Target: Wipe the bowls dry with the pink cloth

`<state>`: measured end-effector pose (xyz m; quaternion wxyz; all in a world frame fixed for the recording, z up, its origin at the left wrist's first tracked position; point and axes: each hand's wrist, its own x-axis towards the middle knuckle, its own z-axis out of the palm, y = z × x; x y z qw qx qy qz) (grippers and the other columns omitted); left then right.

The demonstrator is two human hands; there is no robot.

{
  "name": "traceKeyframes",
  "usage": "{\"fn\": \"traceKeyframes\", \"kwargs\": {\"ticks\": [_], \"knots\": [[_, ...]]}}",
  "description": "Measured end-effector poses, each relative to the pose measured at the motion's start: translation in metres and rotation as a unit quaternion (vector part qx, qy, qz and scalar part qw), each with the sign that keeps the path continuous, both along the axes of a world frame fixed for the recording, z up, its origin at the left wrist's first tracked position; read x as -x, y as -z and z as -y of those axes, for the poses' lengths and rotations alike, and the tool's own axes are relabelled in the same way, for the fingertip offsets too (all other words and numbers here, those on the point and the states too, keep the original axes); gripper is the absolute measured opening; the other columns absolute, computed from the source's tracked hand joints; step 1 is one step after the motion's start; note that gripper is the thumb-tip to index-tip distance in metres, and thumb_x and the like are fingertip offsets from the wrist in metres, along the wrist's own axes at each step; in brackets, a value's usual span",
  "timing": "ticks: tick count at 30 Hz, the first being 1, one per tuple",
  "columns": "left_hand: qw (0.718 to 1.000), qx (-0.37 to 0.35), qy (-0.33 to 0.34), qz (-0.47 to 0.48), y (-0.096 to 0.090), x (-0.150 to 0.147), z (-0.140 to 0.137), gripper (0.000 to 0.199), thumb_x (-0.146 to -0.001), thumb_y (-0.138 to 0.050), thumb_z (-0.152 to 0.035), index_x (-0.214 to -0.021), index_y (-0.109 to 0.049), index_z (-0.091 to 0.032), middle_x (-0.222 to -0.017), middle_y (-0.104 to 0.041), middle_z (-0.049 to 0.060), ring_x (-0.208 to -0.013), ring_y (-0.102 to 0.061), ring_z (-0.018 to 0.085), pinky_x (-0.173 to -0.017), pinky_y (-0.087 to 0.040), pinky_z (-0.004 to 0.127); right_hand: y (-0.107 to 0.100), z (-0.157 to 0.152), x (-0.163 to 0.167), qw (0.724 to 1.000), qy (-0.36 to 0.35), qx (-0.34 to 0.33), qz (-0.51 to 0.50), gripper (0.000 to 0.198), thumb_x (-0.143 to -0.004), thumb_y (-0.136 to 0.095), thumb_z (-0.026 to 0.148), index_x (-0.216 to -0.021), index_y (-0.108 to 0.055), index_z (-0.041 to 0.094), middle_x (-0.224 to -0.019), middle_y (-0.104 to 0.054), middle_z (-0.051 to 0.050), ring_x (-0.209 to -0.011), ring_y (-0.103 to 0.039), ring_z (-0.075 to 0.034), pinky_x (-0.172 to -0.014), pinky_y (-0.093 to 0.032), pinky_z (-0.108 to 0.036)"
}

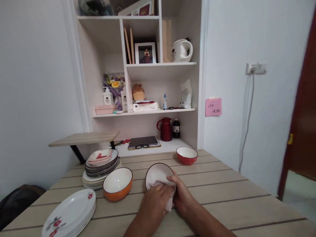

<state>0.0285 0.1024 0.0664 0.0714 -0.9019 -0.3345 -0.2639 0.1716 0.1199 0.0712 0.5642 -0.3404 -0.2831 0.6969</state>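
Note:
A white bowl with a dark rim (158,171) is tilted toward me over the wooden table, its outside hidden from view. My right hand (182,194) grips its right edge, thumb over the rim. Pressed against the inside of the bowl, my left hand (155,200) is closed on a pale cloth (170,203), part of which hangs down between my hands. Just left of them stands an orange bowl with a white inside (118,184). Farther back on the right is a red bowl (187,156).
Oval flowered plates (71,210) lie stacked at the front left of the table (222,204). Behind them rises a taller pile of plates (101,169) topped by small dishes. A laptop (143,142), glasses and a red jug (166,129) sit beneath the shelves.

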Motion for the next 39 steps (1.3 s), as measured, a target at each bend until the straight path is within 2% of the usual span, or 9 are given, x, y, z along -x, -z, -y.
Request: {"fn": "traceKeyframes", "kwargs": {"ticks": [4,9,13,17,22,29,34,37,39], "knots": [[1.000,-0.009,-0.012,0.017,0.013,0.005,-0.001,0.073,-0.069,-0.063,0.003,-0.138,-0.060,-0.022,-0.131,-0.072,0.006,-0.117,-0.068,0.027,-0.101,-0.056,0.043,-0.003,0.002,0.005,0.999,0.025,-0.019,-0.016,0.071,-0.068,-0.074,0.038,-0.136,-0.055,0.030,-0.081,-0.078,0.001,-0.072,-0.071,-0.026,-0.065,-0.051,-0.033],[1.000,-0.013,0.007,0.007,0.003,0.022,-0.003,0.074,-0.070,-0.065,0.004,-0.139,-0.061,-0.025,-0.130,-0.073,0.004,-0.119,-0.067,0.024,-0.105,-0.053,0.040,-0.017,0.004,0.007,0.996,0.009,-0.086,-0.036,0.063,-0.065,-0.072,0.026,-0.128,-0.062,0.025,-0.093,-0.080,-0.001,-0.084,-0.072,-0.025,-0.080,-0.052,-0.035],[0.993,-0.100,0.034,-0.043,0.005,0.034,-0.018,0.054,-0.087,-0.066,-0.007,-0.136,-0.063,-0.028,-0.131,-0.073,0.002,-0.124,-0.066,0.023,-0.114,-0.044,0.044,-0.032,0.006,-0.002,0.989,-0.003,-0.148,-0.010,0.061,-0.063,-0.071,0.021,-0.124,-0.064,0.022,-0.103,-0.080,-0.004,-0.091,-0.071,-0.026,-0.082,-0.050,-0.034],[0.974,-0.214,0.005,-0.078,0.016,0.034,-0.028,0.035,-0.102,-0.052,-0.015,-0.132,-0.067,-0.028,-0.128,-0.074,0.003,-0.121,-0.067,0.021,-0.112,-0.045,0.042,-0.029,0.003,-0.009,0.991,-0.007,-0.134,-0.009,0.072,-0.062,-0.073,0.020,-0.133,-0.058,0.025,-0.103,-0.079,-0.004,-0.087,-0.072,-0.026,-0.079,-0.050,-0.034],[0.956,-0.276,0.003,-0.096,0.016,0.032,-0.020,0.035,-0.107,-0.043,-0.017,-0.132,-0.066,-0.024,-0.130,-0.073,0.004,-0.119,-0.068,0.020,-0.108,-0.050,0.041,-0.015,-0.005,-0.011,0.992,-0.009,-0.112,-0.061,0.089,-0.062,-0.078,0.020,-0.146,-0.048,0.029,-0.106,-0.079,-0.003,-0.087,-0.073,-0.026,-0.081,-0.051,-0.037],[0.939,-0.340,-0.013,-0.055,0.006,0.027,-0.014,0.038,-0.108,-0.037,-0.015,-0.129,-0.068,-0.022,-0.125,-0.075,0.003,-0.114,-0.071,0.019,-0.105,-0.053,0.038,-0.023,-0.002,-0.006,0.984,-0.015,-0.139,-0.114,0.098,-0.068,-0.085,0.026,-0.153,-0.037,0.029,-0.114,-0.078,-0.007,-0.096,-0.076,-0.028,-0.090,-0.052,-0.040],[0.943,-0.330,-0.039,0.006,0.008,0.015,-0.007,0.045,-0.103,-0.034,-0.004,-0.132,-0.066,-0.018,-0.120,-0.077,0.004,-0.109,-0.072,0.017,-0.101,-0.054,0.033,-0.025,0.003,-0.002,0.977,-0.032,-0.160,-0.134,0.105,-0.067,-0.089,0.024,-0.156,-0.032,0.028,-0.118,-0.078,-0.008,-0.104,-0.075,-0.029,-0.100,-0.049,-0.044],[0.950,-0.307,-0.039,0.036,0.009,0.012,-0.004,0.048,-0.098,-0.036,-0.001,-0.135,-0.064,-0.017,-0.120,-0.077,0.006,-0.108,-0.073,0.019,-0.099,-0.056,0.035,-0.023,0.008,0.004,0.973,-0.054,-0.172,-0.145,0.105,-0.070,-0.089,0.026,-0.157,-0.029,0.027,-0.118,-0.078,-0.009,-0.104,-0.075,-0.030,-0.104,-0.048,-0.047],[0.954,-0.286,-0.057,0.076,0.010,0.011,-0.002,0.048,-0.097,-0.038,-0.002,-0.135,-0.064,-0.017,-0.117,-0.078,0.007,-0.105,-0.073,0.021,-0.095,-0.058,0.037,-0.020,0.012,0.010,0.971,-0.072,-0.178,-0.143,0.102,-0.070,-0.089,0.023,-0.155,-0.033,0.028,-0.120,-0.078,-0.009,-0.106,-0.074,-0.029,-0.105,-0.048,-0.045]]}}
